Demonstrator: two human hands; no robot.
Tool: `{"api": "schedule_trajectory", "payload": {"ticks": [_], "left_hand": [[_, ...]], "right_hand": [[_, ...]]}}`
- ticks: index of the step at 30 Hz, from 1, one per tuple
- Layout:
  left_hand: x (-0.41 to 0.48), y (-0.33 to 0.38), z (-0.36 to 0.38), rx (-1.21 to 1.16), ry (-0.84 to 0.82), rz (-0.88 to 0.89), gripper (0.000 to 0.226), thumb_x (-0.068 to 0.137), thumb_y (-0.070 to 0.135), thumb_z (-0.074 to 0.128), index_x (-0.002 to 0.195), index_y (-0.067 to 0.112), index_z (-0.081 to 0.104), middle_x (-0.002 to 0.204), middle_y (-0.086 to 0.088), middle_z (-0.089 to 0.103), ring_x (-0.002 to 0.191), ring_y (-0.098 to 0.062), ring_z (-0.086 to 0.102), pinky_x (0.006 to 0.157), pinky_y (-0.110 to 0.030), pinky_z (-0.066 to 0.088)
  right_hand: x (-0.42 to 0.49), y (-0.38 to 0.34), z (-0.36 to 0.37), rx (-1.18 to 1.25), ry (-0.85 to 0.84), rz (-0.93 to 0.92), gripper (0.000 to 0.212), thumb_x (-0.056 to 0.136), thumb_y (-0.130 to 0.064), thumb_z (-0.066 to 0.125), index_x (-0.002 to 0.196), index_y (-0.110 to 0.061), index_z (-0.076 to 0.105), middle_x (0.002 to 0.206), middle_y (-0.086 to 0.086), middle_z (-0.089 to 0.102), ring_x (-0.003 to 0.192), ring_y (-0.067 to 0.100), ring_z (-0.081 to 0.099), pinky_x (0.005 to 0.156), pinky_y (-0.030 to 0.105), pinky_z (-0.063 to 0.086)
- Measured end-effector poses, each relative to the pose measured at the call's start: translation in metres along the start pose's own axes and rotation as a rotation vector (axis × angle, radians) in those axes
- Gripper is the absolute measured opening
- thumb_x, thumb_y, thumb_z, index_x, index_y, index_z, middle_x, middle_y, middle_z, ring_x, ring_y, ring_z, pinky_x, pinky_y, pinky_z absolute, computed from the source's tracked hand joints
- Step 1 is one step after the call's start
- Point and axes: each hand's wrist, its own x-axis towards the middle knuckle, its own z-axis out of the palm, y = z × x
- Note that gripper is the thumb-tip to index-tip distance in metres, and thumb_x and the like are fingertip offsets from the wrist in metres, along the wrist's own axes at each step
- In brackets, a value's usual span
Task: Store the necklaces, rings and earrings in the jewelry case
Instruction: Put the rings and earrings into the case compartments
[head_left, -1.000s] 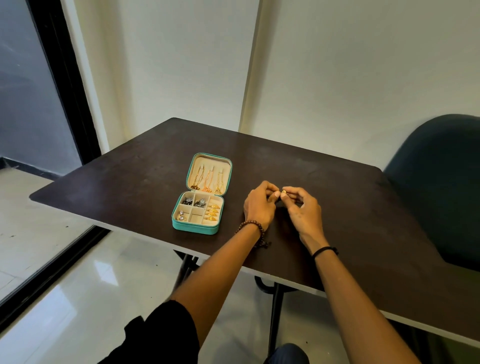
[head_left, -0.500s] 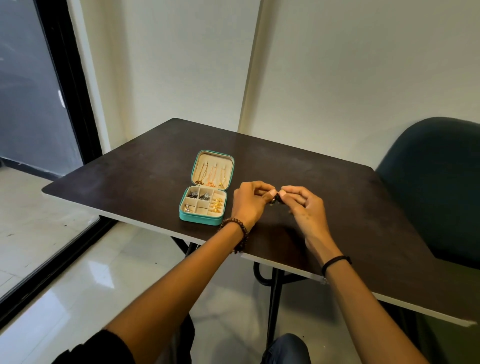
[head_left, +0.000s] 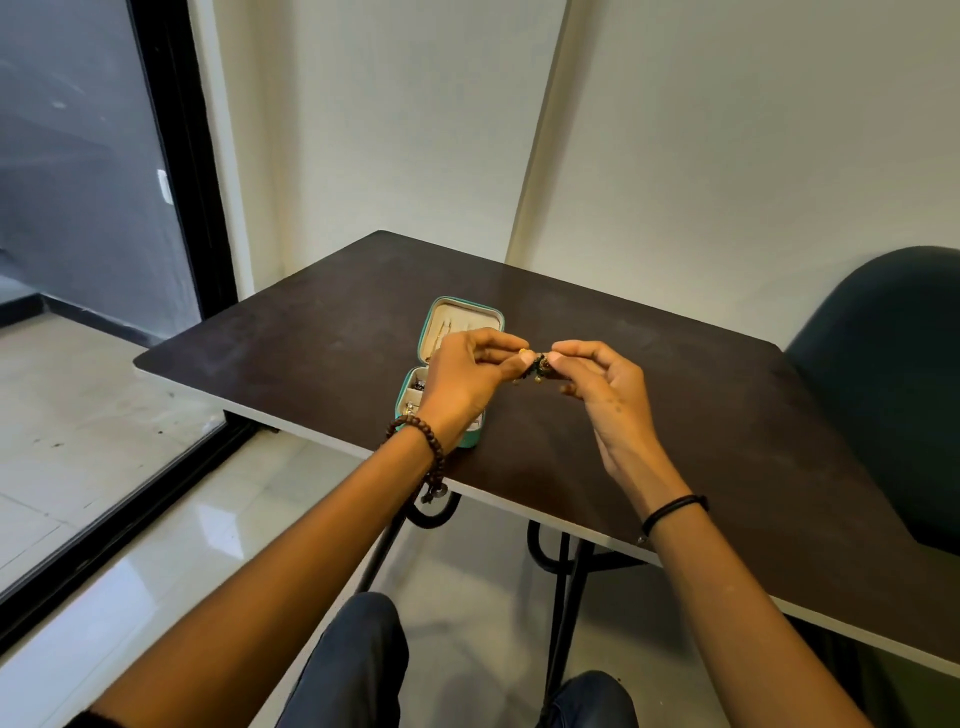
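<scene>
At frame centre, a small dark jewelry piece (head_left: 541, 368) with gold bits is pinched at its ends by the left hand (head_left: 462, 384) and right hand (head_left: 602, 389). Partly behind the left hand, the teal jewelry case (head_left: 469, 440) sits open, with chains in its lid and small pieces in its compartments. The surface (head_left: 675, 415) is dark brown, with a dark chair (head_left: 883, 364) at right.
</scene>
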Motion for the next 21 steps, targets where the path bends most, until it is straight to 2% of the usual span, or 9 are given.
{"api": "schedule_trajectory", "payload": {"ticks": [5, 10, 13, 17, 21], "left_hand": [[0.0, 0.001, -0.022, 0.011, 0.07, -0.031, 0.018, 0.086, 0.026, 0.073, 0.1, 0.015, 0.074, 0.093, 0.0, 0.076, 0.085, -0.008, 0.073, 0.074, -0.018, 0.057], [0.001, 0.003, -0.042, -0.031, 0.059, -0.093, 0.021, 0.092, 0.028, 0.065, 0.104, 0.013, 0.074, 0.097, -0.001, 0.075, 0.086, -0.011, 0.073, 0.069, -0.019, 0.058], [0.001, 0.007, -0.052, -0.13, 0.026, -0.165, 0.023, 0.096, 0.027, 0.059, 0.104, 0.01, 0.072, 0.092, -0.005, 0.076, 0.08, -0.012, 0.073, 0.067, -0.019, 0.058], [0.002, 0.006, -0.059, -0.278, 0.021, -0.28, 0.018, 0.094, 0.017, 0.061, 0.104, 0.004, 0.069, 0.09, -0.009, 0.075, 0.079, -0.014, 0.075, 0.067, -0.021, 0.06], [0.005, -0.01, -0.057, -0.151, 0.004, -0.301, 0.018, 0.092, 0.016, 0.064, 0.106, 0.007, 0.068, 0.094, -0.007, 0.074, 0.086, -0.017, 0.075, 0.074, -0.026, 0.061]], "right_hand": [[0.0, -0.008, 0.02, -0.028, -0.041, -0.006, 0.016, 0.093, -0.019, 0.07, 0.109, -0.018, 0.075, 0.098, -0.007, 0.078, 0.097, 0.007, 0.071, 0.08, 0.025, 0.056], [0.002, -0.011, 0.035, -0.046, -0.082, -0.003, 0.017, 0.094, -0.02, 0.069, 0.109, -0.017, 0.076, 0.1, -0.008, 0.077, 0.097, 0.004, 0.071, 0.078, 0.023, 0.056], [0.004, -0.009, 0.043, -0.027, -0.1, 0.014, 0.018, 0.093, -0.02, 0.07, 0.11, -0.015, 0.076, 0.102, -0.005, 0.077, 0.099, 0.01, 0.072, 0.077, 0.023, 0.057], [0.006, -0.004, 0.055, 0.0, -0.088, 0.05, 0.017, 0.093, -0.019, 0.071, 0.108, -0.013, 0.076, 0.099, -0.007, 0.078, 0.096, 0.009, 0.073, 0.078, 0.023, 0.059], [0.006, 0.012, 0.065, -0.021, -0.046, 0.127, 0.016, 0.092, -0.019, 0.072, 0.107, -0.014, 0.076, 0.102, -0.005, 0.077, 0.095, 0.013, 0.074, 0.085, 0.033, 0.061]]}}
